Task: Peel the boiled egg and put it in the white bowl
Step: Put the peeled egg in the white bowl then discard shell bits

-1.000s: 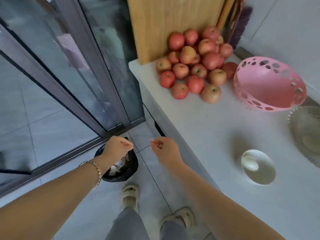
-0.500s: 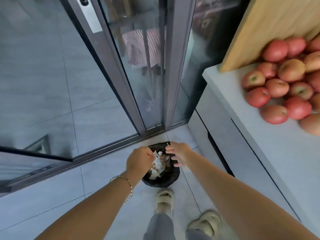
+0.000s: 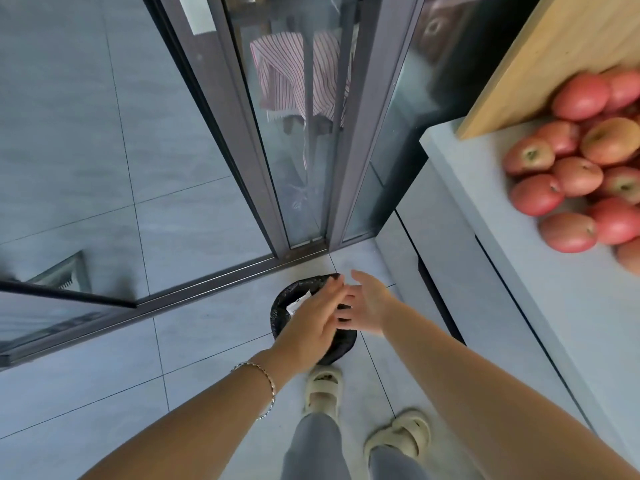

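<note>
Two bare hands meet over a black-lined bin point(image 3: 277, 315) on the floor. The left hand point(image 3: 313, 320) lies flat, fingers straight and together, back upward, with its fingertips resting across the fingers of the right hand point(image 3: 369, 304). The right hand is spread open too, palm turned toward the left, thumb up. Neither hand has hold of anything. One thin chain bracelet point(image 3: 268, 382) circles the left wrist.

The bin sits directly under the hands, which cover most of its mouth; one scrap of white paper or wrapper point(image 3: 298, 303) shows inside near the far left of the rim, and the rest of its contents are hidden. No egg and no white bowl appear in this view, so where they are cannot be told.

Two feet in cream sandals point(image 3: 323, 386) stand just behind the bin, below grey trouser legs point(image 3: 311, 448).

One pale counter point(image 3: 554, 306) runs along the right side. On it lies a heap of red apples point(image 3: 575, 174), about a dozen in view, some cut off by the frame edge. One wooden board point(image 3: 540, 57) stands against the far side of the heap. Grey-framed glass sliding doors point(image 3: 304, 140) rise beyond the bin, and one striped cloth point(image 3: 294, 74) shows through the glass.
</note>
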{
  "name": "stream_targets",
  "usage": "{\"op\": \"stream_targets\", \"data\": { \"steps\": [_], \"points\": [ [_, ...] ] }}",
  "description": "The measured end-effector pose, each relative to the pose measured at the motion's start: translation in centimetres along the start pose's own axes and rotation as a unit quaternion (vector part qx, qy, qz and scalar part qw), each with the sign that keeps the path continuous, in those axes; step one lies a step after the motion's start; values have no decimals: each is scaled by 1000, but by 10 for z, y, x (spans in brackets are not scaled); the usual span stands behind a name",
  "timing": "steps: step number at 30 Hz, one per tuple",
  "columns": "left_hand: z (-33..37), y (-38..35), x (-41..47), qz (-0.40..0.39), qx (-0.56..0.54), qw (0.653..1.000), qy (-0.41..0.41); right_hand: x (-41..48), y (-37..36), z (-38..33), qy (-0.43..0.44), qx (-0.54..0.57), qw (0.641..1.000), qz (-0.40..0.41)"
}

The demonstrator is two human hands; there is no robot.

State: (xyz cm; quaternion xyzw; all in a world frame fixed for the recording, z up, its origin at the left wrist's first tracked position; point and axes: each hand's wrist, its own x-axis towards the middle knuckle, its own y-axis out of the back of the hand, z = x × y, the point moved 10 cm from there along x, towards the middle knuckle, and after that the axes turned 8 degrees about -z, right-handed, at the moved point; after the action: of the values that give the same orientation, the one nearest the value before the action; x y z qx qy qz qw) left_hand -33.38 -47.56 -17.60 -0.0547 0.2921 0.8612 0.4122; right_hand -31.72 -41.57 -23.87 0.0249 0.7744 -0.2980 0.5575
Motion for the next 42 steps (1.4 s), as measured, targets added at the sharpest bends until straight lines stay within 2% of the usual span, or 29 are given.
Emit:
{"op": "stream_targets", "data": {
  "steps": [2, 3, 5, 7, 9, 10, 12, 14, 15, 16, 19, 22, 24, 26, 29, 34, 39, 41, 42],
  "points": [
    [-2, -25, 3, -77, 83, 993, -28, 2, -1, 2, -3, 88, 996, -30],
    [-15, -35, 5, -109, 121, 987, 9, 1, -1, 2, -3, 97, 995, -39],
    [-47, -42, 6, -147, 126, 970, 146, -4, -4, 0, 3, 83, 995, -55],
    [-62, -33, 5, -102, 80, 968, 213, -8, -4, 1, 3, 68, 996, -52],
    [-43, -15, 9, -8, 59, 988, 143, -8, -2, 2, 2, 63, 997, -43],
    [-31, -11, 11, 7, 41, 995, 87, -7, -4, 3, 0, 61, 997, -45],
    [-17, -19, 13, -44, 26, 997, 51, -3, -11, 7, -6, 71, 995, -63],
    [-41, -26, 9, -110, 22, 977, 181, 0, -12, 8, -4, 9, 999, -49],
    [-57, -23, 5, -118, 24, 960, 254, 0, -8, 5, 5, -60, 998, -27],
    [-66, -16, 1, -118, 46, 948, 292, -3, -6, 0, 18, -134, 991, 4],
    [-66, 5, 4, -40, 110, 960, 254, -14, 3, -19, 77, -312, 942, 101],
    [-66, 19, 1, 71, -14, 970, 234, -17, 8, -35, 125, -485, 849, 168],
    [-64, 31, -1, 128, -30, 963, 233, -17, 8, -37, 112, -565, 795, 191],
    [-60, 41, 0, 159, 10, 959, 235, -15, 8, -37, 90, -605, 765, 203],
    [-53, 47, 6, 128, 134, 955, 231, -12, 2, -33, 98, -620, 755, 191],
    [-62, 23, 11, -5, 130, 965, 227, -16, -2, -36, 131, -636, 735, 197],
    [-56, 44, 4, 62, 185, 947, 256, -14, -1, -28, 87, -680, 705, 183],
    [-49, 40, 7, 49, 148, 960, 233, -14, -1, -23, 71, -680, 708, 176],
    [-46, 30, 12, 15, 138, 967, 215, -13, -4, -22, 69, -685, 706, 166]
  ]
}}
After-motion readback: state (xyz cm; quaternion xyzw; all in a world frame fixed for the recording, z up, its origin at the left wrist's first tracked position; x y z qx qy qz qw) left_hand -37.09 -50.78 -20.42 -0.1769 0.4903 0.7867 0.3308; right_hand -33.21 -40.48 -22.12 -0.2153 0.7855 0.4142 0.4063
